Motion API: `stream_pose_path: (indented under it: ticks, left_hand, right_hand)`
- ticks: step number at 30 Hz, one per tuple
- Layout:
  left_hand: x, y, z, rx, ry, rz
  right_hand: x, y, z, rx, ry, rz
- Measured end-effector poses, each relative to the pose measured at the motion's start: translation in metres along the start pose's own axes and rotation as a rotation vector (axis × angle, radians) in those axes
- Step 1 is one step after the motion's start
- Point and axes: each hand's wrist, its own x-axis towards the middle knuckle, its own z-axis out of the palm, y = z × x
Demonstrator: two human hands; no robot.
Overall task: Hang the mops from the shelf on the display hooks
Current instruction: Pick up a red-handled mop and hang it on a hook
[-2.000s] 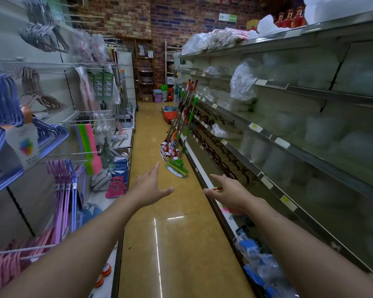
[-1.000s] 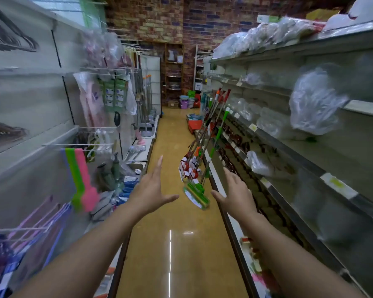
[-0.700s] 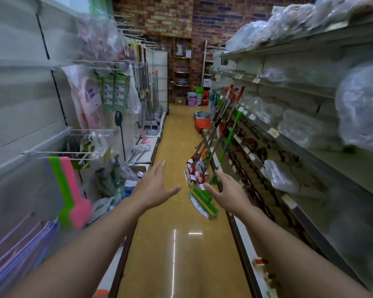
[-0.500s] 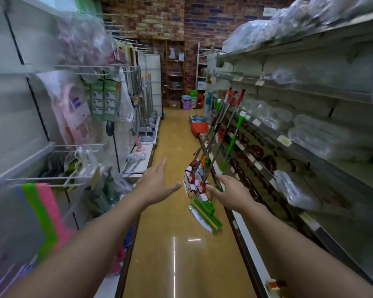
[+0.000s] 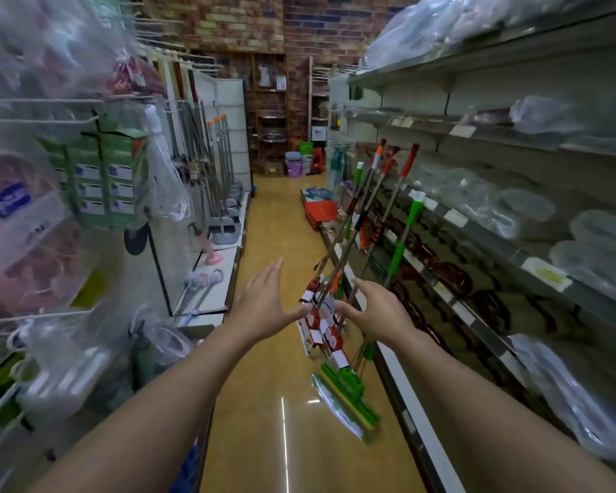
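Head view: a person's two bare arms reached down a shop aisle toward a bundle of mops [image 5: 356, 250] that leaned, handles up, against the right-hand shelf [image 5: 477, 307], heads down at the floor [image 5: 264, 403]. Since half a second earlier the mops had grown larger and nearer in frame, and the hanging goods on the left had slid past. The left hand [image 5: 264, 300] stayed spread, fingers straight, holding nothing, its thumb now just beside the red-and-white mop labels [image 5: 320, 325]. The right hand [image 5: 374, 311], fingers loosely extended, had closed in on the crossed handles; whether it touched them could not be told.
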Motion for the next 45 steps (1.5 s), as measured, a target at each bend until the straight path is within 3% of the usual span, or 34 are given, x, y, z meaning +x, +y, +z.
stream_pose_path:
  ticks: [8,14,20,34,45]
  left_hand:
    - [0.187,-0.015,0.031,-0.091,-0.002,-0.062]
    - [0.305,-0.041,0.056,-0.124,-0.004,-0.07]
    - [0.442,-0.085,0.074,-0.047,-0.007,0.023]
    - [0.731,-0.16,0.088,-0.012,-0.103,0.252]
    - [0.918,-0.177,0.175,0.029,-0.227,0.335]
  right_hand:
    - [0.198,0.043,0.003,-0.068,-0.067,0.074]
    - [0.316,0.045,0.032,-0.037,-0.071,0.029]
    - [0.434,0.049,0.069,-0.042,0.02,-0.01]
    - [0.681,0.038,0.115,-0.072,0.113,0.307]
    - [0.846,0.118,0.165,-0.086,0.078,0.453]
